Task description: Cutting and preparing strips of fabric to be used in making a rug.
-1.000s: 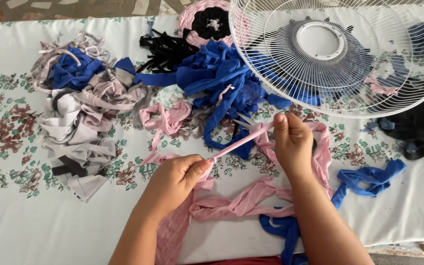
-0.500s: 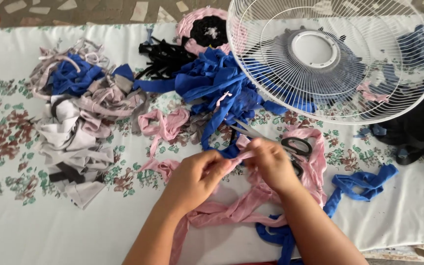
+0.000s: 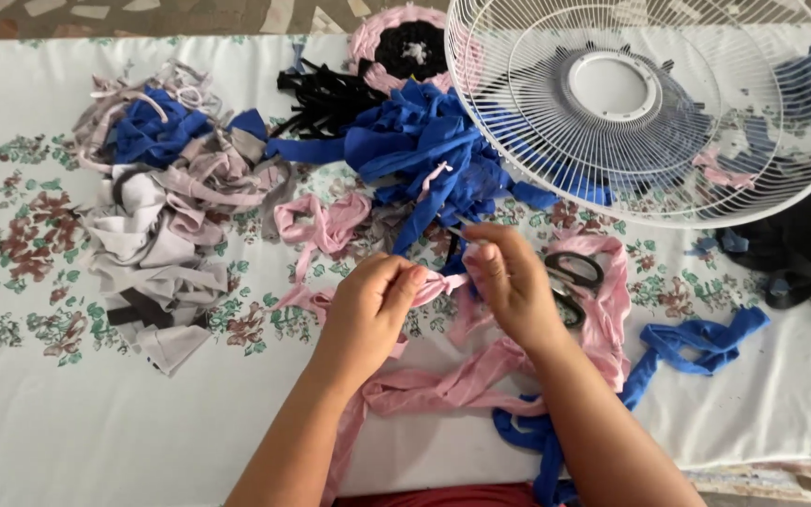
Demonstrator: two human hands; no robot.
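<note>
Soft matt pink cloth strip (image 3: 443,282), glossy white wire fan guard (image 3: 650,103), matt floral cotton tablecloth (image 3: 49,413).

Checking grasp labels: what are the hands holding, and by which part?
Both the left hand and right hand pinch one pink fabric strip near its end, between them.
</note>
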